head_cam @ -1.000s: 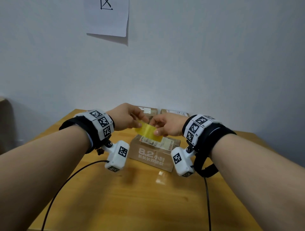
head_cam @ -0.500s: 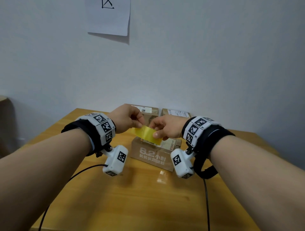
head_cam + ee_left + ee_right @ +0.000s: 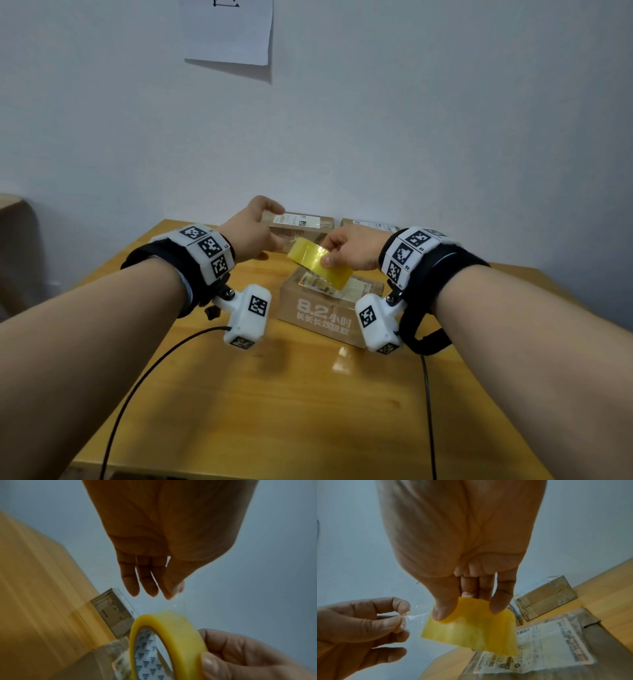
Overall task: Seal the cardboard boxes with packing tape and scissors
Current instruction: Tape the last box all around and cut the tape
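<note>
My right hand (image 3: 337, 251) grips a yellow roll of packing tape (image 3: 318, 265) by its rim, thumb on one side and fingers on the other, a little above the near cardboard box (image 3: 322, 313) with the white shipping label. My left hand (image 3: 402, 616) pinches the loose clear tape end (image 3: 418, 615) between thumb and forefinger, just left of the roll. A short strip stretches from the roll (image 3: 471, 627) to that pinch. The left wrist view looks into the roll's (image 3: 173, 632) printed core. No scissors are in view.
Two more taped cardboard boxes (image 3: 301, 224) (image 3: 370, 226) stand at the back of the wooden table (image 3: 274, 411) against the white wall. Black cables (image 3: 144, 380) trail from both wrists over the table. A paper sheet (image 3: 227, 31) hangs on the wall.
My left hand has drawn away from the roll to the left and back, pulling out a short strip of clear tape. My right hand still holds the roll above the near box.
</note>
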{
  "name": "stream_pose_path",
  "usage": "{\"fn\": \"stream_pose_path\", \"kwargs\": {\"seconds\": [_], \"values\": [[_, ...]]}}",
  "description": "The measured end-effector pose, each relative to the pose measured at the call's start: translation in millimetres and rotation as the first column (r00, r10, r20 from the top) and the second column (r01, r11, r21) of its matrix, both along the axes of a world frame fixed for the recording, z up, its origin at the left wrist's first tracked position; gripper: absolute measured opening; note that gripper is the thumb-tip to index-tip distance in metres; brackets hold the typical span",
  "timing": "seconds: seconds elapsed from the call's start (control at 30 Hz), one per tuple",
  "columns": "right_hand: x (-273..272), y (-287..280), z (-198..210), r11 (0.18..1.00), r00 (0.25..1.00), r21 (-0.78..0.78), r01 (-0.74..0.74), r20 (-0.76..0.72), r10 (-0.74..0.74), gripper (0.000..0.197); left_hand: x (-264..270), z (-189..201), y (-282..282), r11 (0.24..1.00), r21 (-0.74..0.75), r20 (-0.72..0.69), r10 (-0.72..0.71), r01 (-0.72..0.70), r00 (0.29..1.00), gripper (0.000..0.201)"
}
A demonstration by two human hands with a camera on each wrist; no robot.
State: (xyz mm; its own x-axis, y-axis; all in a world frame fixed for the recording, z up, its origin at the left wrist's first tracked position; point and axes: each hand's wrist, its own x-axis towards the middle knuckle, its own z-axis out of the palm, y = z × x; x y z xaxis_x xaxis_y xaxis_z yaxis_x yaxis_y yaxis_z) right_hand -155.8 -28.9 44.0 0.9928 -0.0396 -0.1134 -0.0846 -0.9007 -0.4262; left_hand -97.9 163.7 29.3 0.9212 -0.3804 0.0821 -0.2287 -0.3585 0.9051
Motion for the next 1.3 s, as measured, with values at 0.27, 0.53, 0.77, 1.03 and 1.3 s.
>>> {"fn": "stream_pose_path", "kwargs": {"seconds": [0.27,0.53,0.77,1.03,1.3], "values": [[-2.9,0.0,7.7,0.994,1.0,-0.108,-0.022,-0.018,0.02,0.022,4.2,-4.4,-6.6,0.997,-0.055,-0.3,0.033,-0.052,0.953,0.013],[-2.5,-5.2,3.1,0.998,0.999,-0.047,-0.029,-0.024,0.028,0.023,6.0,-11.2,-14.2,0.985,-0.138,-0.117,0.088,-0.104,0.989,0.003],[1.8,-10.2,9.0,1.0,1.0,0.014,-0.024,0.011,0.024,0.03,10.2,-11.2,-23.1,0.977,-0.189,0.026,0.107,-0.1,0.994,0.01],[13.7,-10.2,25.8,0.994,0.988,0.112,-0.015,0.155,-0.002,0.014,20.7,9.2,-25.2,0.963,-0.25,0.031,0.109,-0.098,0.994,0.018],[20.8,-30.0,22.7,0.943,0.986,0.33,-0.044,0.165,-0.012,0.053,53.1,-3.0,-31.7,0.926,-0.295,-0.305,0.143,-0.236,0.942,0.028]]}}
